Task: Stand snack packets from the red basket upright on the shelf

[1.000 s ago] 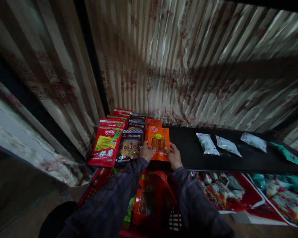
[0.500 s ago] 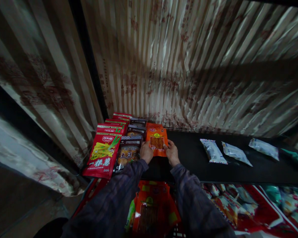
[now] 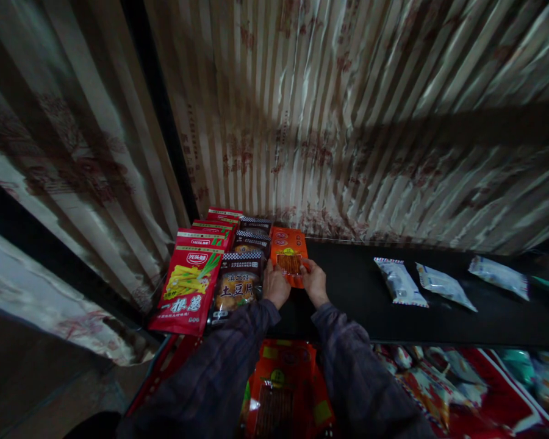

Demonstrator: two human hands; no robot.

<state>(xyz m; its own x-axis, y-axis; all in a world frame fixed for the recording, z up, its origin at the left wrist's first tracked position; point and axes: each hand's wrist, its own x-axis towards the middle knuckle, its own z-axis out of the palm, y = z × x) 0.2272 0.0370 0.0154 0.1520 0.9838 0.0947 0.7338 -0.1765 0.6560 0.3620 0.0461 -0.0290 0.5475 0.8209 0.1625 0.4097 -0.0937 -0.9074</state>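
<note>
An orange snack packet (image 3: 289,245) with a window showing brown sticks lies at the back of the black shelf. My left hand (image 3: 277,285) grips its lower left edge, fingers curled. At the lower right edge, my right hand (image 3: 315,283) pinches it between thumb and fingers. Just left of my left hand is a dark potato-chip packet (image 3: 236,283), with more of that kind behind it. Beyond that, red snack packets (image 3: 190,286) overlap in a row reaching back. Below the shelf edge, between my forearms, are more orange packets (image 3: 277,390).
White packets (image 3: 400,281) lie spaced along the shelf (image 3: 348,305) to the right, with a green one at the far end. Boxes of mixed packets (image 3: 439,384) stand below. Striped wrinkled sheeting (image 3: 274,122) hangs behind, and a dark post (image 3: 160,103) rises at left.
The orange packet sits slightly lower and flatter against the one behind it. My left hand has shifted a little right and both hands remain on the packet. The view has moved slightly.
</note>
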